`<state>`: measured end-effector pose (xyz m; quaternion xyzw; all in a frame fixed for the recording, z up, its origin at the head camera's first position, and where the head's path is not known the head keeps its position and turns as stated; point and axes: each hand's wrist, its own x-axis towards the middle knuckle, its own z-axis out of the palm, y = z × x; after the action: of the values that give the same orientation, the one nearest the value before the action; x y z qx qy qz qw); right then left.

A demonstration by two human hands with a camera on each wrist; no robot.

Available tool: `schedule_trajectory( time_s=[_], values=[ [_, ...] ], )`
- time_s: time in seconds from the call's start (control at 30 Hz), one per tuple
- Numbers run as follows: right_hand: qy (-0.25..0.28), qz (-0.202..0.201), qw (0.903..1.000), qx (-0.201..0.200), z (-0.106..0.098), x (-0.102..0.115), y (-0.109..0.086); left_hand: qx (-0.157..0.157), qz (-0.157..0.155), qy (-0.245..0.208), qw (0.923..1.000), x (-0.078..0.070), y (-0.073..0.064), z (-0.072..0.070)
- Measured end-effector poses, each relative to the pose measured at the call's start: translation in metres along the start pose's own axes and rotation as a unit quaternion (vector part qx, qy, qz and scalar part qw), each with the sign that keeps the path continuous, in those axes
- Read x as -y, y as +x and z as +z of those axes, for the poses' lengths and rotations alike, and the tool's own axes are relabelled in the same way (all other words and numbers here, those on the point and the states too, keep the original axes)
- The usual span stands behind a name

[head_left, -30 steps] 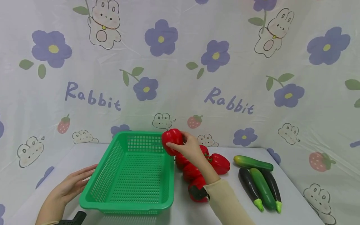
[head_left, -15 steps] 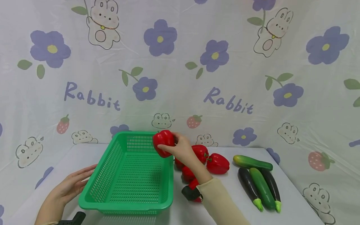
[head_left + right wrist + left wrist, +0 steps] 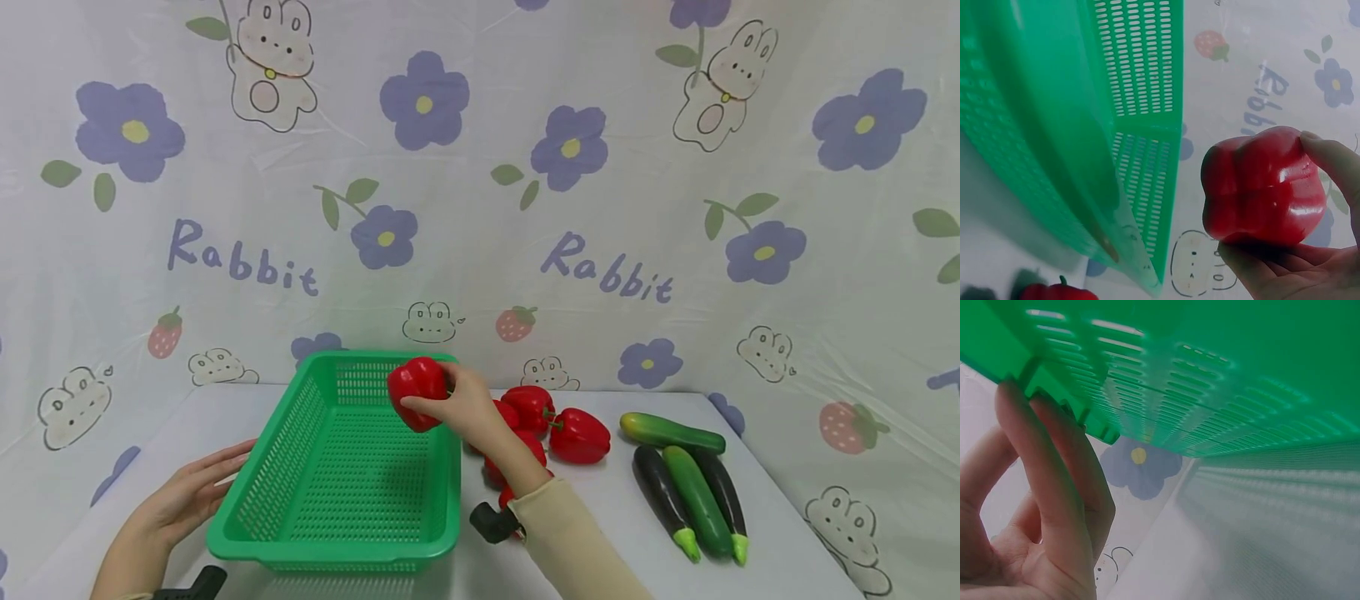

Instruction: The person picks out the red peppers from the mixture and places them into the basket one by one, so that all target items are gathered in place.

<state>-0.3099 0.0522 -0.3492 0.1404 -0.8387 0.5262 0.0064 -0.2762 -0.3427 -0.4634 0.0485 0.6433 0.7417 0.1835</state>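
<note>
My right hand (image 3: 468, 407) grips a red bell pepper (image 3: 417, 393) above the right part of a green plastic basket (image 3: 337, 552). Thumb and fingers press the bell pepper (image 3: 1263, 187) from opposite sides in the right wrist view. Inside the basket, only its slotted bottom shows. My left hand (image 3: 187, 493) lies at the basket's left side, its extended fingers touching the outside of the rim. Close up in the left wrist view, the fingertips (image 3: 1010, 394) meet the underside of the green rim (image 3: 1054, 394).
Several red bell peppers (image 3: 580, 437) lie to the basket's right, partly behind my right forearm. Farther right are a yellow-tipped green zucchini (image 3: 671, 432), another zucchini (image 3: 699, 504) and two dark eggplants (image 3: 663, 492). A patterned cloth (image 3: 480, 192) hangs behind the white table (image 3: 600, 533).
My right hand has carried the bell pepper leftward and slightly down, from over the basket's right rim to above its inside. The left hand keeps its place at the rim.
</note>
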Motion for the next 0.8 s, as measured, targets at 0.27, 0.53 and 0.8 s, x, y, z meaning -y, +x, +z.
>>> schedule_trajectory(
  time_s=[0.27, 0.53, 0.8],
  values=[
    [0.010, -0.014, 0.9997, 0.018, 0.006, 0.006, -0.002, 0.006, 0.003, -0.004, 1.0000, -0.001, 0.000, 0.000],
    [-0.008, -0.010, 0.9995, 0.030, 0.014, 0.005, 0.000, 0.021, 0.009, -0.016, 0.9996, 0.001, 0.001, -0.001],
    [-0.028, -0.004, 0.9985, 0.047, 0.023, 0.001, 0.003, 0.040, 0.011, -0.033, 0.9986, 0.002, 0.000, -0.001]
  ],
)
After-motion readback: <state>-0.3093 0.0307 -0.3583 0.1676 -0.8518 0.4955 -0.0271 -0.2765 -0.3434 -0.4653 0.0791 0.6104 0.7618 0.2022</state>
